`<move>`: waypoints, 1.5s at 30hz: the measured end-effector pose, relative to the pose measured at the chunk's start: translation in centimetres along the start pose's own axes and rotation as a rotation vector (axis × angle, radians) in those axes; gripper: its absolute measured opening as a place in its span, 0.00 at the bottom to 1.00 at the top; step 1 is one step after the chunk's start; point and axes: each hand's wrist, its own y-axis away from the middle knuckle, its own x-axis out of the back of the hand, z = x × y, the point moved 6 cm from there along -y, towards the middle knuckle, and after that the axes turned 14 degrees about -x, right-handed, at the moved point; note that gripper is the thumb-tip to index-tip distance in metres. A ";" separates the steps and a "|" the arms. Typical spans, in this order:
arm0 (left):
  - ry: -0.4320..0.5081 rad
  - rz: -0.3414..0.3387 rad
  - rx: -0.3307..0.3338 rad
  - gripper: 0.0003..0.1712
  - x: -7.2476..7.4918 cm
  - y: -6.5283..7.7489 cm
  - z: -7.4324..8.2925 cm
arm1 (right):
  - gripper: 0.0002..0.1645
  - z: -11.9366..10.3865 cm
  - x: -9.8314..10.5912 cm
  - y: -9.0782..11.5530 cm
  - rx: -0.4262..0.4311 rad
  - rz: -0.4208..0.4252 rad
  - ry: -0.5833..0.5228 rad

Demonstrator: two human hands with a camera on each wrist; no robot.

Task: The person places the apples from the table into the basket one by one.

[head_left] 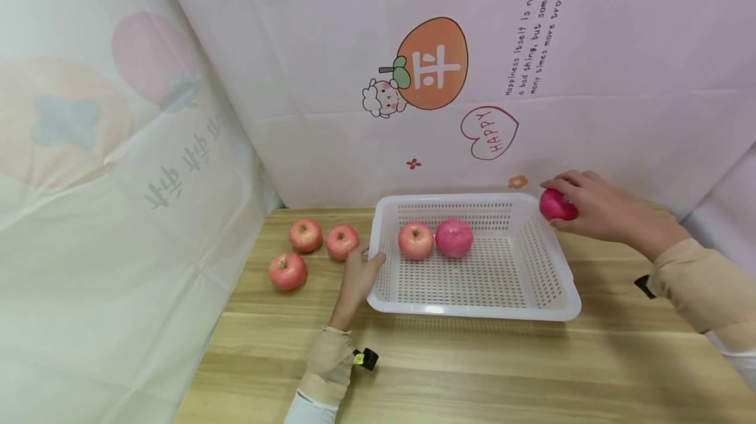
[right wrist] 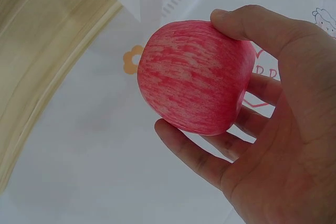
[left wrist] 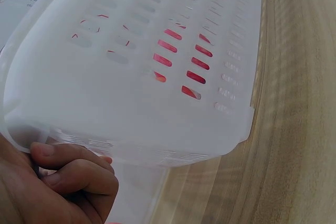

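A white perforated plastic basket (head_left: pixel 472 311) stands on the table with a light red apple (head_left: pixel 416 241) and a pinker apple (head_left: pixel 454 238) side by side in it. At the basket's left rim, my left hand (head_left: pixel 359 277) grips the edge; in the left wrist view its fingers (left wrist: pixel 84 176) curl under the rim. My right hand (head_left: pixel 605 211) holds another pink-red apple (head_left: pixel 555 205) just beyond the basket's upper right corner. The right wrist view shows this apple (right wrist: pixel 194 77) between the thumb and the spread, bent fingers (right wrist: pixel 191 150).
Left of the basket, three red apples, an upper one (head_left: pixel 306 235), a lower one (head_left: pixel 287 272) and one beside my left hand (head_left: pixel 342 242), lie on the wooden table (head_left: pixel 472 378). A printed white cloth (head_left: pixel 319 83) hangs behind the table, and another hangs along the left side.
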 end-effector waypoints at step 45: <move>0.011 -0.006 0.006 0.23 0.0 0.0 -0.2 | 0.47 -3.7 -1.0 -1.3 0.065 -0.025 0.015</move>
